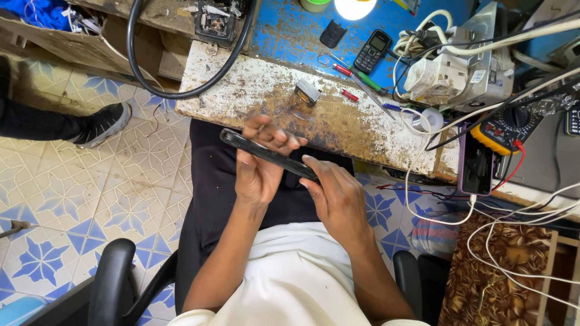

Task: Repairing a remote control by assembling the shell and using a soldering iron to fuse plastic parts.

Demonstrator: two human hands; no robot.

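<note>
I hold a thin black smartphone (266, 154) edge-on over my lap, just in front of the worn workbench (254, 96). My left hand (260, 163) wraps its upper part, fingers curled over the far side. My right hand (335, 193) grips its lower end, thumb pressed along the edge. On the bench just beyond my fingers lies a small metal part (308, 92).
The bench carries a small black keypad phone (372, 51), red and green screwdrivers (356, 77), tweezers, a roll of tape (431, 119), a yellow multimeter (504, 127), a dismantled phone (476, 163) and tangled white cables. Another person's shoe (103, 124) rests on the tiled floor at left. Chair armrests flank me.
</note>
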